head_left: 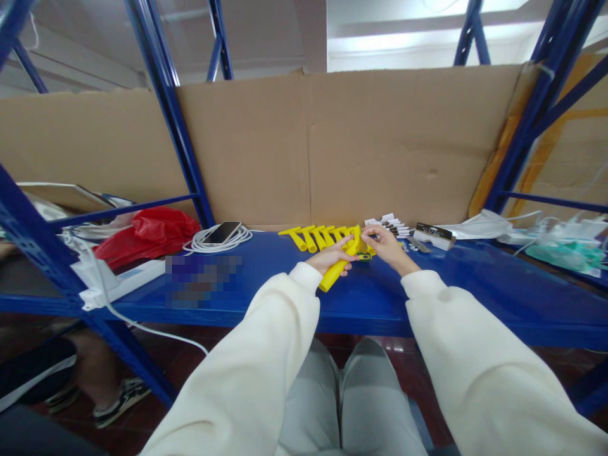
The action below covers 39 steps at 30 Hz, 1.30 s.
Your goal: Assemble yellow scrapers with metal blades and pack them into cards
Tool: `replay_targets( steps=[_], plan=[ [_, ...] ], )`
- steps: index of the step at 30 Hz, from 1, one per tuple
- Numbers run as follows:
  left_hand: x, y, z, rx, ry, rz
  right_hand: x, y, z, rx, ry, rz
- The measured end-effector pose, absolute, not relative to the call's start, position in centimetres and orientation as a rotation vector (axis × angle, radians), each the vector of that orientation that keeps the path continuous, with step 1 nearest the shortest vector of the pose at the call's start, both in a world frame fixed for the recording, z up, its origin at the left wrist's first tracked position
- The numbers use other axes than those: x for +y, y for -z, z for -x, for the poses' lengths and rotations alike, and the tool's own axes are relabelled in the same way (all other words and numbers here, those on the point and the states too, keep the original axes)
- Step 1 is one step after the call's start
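My left hand [332, 258] is wrapped round a yellow plastic tool with a thick tubular handle [334, 276], held tilted above the blue shelf. Its upper end points away from me, toward my right hand [384, 247]. Thumb and fingertips of that right hand are pinched together close to this end; whatever is between them is too small to make out. Behind my hands lies a row of several similar yellow tools [311, 239], side by side. A small green and black object [364, 258] shows just below the fingers, partly hidden.
Several white-and-black pieces [387, 223] lie at the back, near a black-and-white box [433, 235] and a grey flat strip [420, 245]. Leftward are a phone [223, 232] on a coiled white cable [197, 242], a red bag [149, 234] and a power strip [137, 280]. Cardboard [380, 145] walls the back.
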<state>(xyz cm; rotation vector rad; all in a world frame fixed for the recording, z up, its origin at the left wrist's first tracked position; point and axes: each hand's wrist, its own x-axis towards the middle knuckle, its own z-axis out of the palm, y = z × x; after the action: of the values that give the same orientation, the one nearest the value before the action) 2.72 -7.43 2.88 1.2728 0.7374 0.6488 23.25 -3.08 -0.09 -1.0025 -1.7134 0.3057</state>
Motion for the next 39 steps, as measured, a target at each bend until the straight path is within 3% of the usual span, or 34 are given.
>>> replay_targets(
  steps=[18,30,39],
  plan=[
    [-7.1,-2.5,-2.6,0.654,-0.632,-1.278,-2.5,1.3,-23.4,-1.601,-0.439,1.071],
    [-7.6,-3.0,-2.7,0.698,-0.942,-1.098,-2.0,1.8,-25.3,-1.857,-0.025,1.443],
    [-7.3,-2.9,-2.7,0.801,-0.966,-1.065,-4.0,1.4,-24.8,-2.082,0.022,1.562]
  ],
)
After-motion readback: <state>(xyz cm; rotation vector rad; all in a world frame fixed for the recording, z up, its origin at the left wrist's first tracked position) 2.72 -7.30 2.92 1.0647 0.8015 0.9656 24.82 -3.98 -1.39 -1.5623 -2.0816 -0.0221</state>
